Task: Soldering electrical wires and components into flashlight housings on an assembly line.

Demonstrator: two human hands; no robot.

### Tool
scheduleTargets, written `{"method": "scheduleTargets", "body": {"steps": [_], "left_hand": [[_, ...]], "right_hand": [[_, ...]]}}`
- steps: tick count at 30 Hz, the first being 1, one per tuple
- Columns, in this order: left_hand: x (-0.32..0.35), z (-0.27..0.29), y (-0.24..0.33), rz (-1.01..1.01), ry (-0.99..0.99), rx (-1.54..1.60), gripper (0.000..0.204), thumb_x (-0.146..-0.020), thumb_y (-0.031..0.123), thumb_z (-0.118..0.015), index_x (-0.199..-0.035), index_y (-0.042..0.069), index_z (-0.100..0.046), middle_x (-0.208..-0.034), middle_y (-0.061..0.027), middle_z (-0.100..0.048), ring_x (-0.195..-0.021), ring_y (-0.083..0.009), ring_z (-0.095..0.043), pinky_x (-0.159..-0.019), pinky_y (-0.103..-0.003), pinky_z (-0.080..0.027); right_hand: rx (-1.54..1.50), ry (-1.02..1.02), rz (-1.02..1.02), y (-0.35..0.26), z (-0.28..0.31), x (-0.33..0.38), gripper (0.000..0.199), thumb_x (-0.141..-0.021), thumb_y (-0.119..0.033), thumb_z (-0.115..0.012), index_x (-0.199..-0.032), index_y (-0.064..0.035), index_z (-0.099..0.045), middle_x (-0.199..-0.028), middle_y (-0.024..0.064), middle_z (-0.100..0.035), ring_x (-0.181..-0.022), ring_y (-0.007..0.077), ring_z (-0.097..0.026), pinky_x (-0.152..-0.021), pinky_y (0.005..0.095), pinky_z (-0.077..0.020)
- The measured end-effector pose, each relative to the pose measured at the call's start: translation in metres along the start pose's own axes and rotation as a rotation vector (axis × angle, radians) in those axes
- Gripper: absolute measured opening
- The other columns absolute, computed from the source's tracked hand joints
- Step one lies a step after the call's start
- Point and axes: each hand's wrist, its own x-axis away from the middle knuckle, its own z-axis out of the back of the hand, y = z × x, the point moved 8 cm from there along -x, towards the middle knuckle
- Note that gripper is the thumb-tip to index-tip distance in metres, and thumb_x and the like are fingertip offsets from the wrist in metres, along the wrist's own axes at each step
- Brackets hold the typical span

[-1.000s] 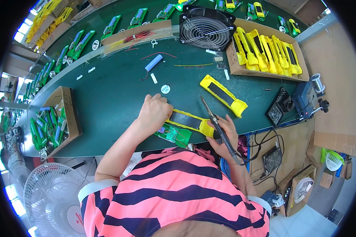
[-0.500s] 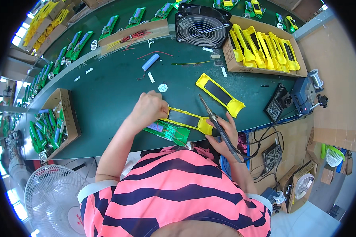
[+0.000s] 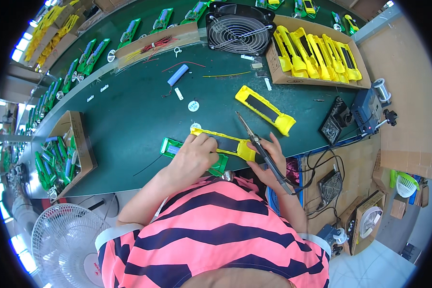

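Note:
My right hand (image 3: pixel 272 157) grips a soldering iron (image 3: pixel 261 148), its tip pointing up and left. The thumb of that hand rests by the wide end of a yellow plastic shell (image 3: pixel 245 152) with a black panel inside. My left hand (image 3: pixel 193 157) is closed, fingers curled down at the shell's near edge; what they pinch is hidden. Beneath it lies a green lamp housing (image 3: pixel 170 147) with a blue cell, partly covered by the hand. A thin dark wire (image 3: pixel 149 164) trails left from it. Beyond my right hand lies another yellow shell (image 3: pixel 265 111).
A carton of yellow shells (image 3: pixel 317 79) stands back right beside a black fan (image 3: pixel 239 33). A carton of green housings (image 3: pixel 84 144) sits at left. A blue cell (image 3: pixel 178 75), round white stickers (image 3: pixel 193 105) and loose wires lie mid-table. The blue soldering station (image 3: pixel 367 113) is at right.
My left hand has moved toward me and slightly right, from the yellow shell's left end to over the green housing. A second white sticker and the dark wire now show. The iron stays in my right hand.

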Motion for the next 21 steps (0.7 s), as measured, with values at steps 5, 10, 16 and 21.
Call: {"method": "scheduleTargets", "body": {"steps": [5,10,16,21], "left_hand": [[0.002,-0.003,-0.014,0.136,0.296,0.31,0.012,-0.065,0.005,-0.065,-0.076,0.007,-0.062,-0.067,-0.0052,-0.054,-0.065,-0.0238,-0.052,-0.061,-0.034,-0.04],[-0.011,-0.016,-0.02,0.295,0.339,0.061,0.006,-0.066,0.004,-0.062,-0.072,0.006,-0.061,-0.068,-0.0075,-0.054,-0.068,-0.0244,-0.053,-0.061,-0.035,-0.042],[-0.016,-0.018,-0.027,0.368,0.243,0.078,0.012,-0.061,-0.002,-0.055,-0.072,0.002,-0.059,-0.07,-0.0117,-0.053,-0.067,-0.0263,-0.057,-0.062,-0.035,-0.046],[-0.018,-0.021,-0.033,0.367,0.195,0.097,0.011,-0.061,-0.002,-0.055,-0.069,0.002,-0.062,-0.069,-0.0121,-0.053,-0.067,-0.0276,-0.057,-0.061,-0.036,-0.047]], "right_hand": [[-0.118,-0.014,-0.004,0.002,-0.007,-0.014,0.042,-0.065,-0.011,-0.07,-0.105,-0.0093,-0.06,-0.106,0.0062,-0.057,-0.103,0.0243,-0.053,-0.101,0.0444,-0.0298],[-0.165,-0.026,0.022,-0.001,-0.01,-0.022,0.039,-0.066,-0.014,-0.071,-0.104,-0.0082,-0.061,-0.106,0.0076,-0.057,-0.104,0.0275,-0.053,-0.097,0.0373,-0.0367],[-0.123,0.032,0.228,-0.018,0.031,-0.022,0.025,-0.076,-0.002,-0.06,-0.101,0.0014,-0.059,-0.097,0.0111,-0.062,-0.088,0.0262,-0.061,-0.087,0.0386,-0.045],[-0.656,0.117,-0.105,0.024,0.025,-0.009,0.02,-0.077,0.007,-0.054,-0.097,0.006,-0.053,-0.086,0.0145,-0.062,-0.068,0.0172,-0.063,-0.065,0.0274,-0.0526]]}}
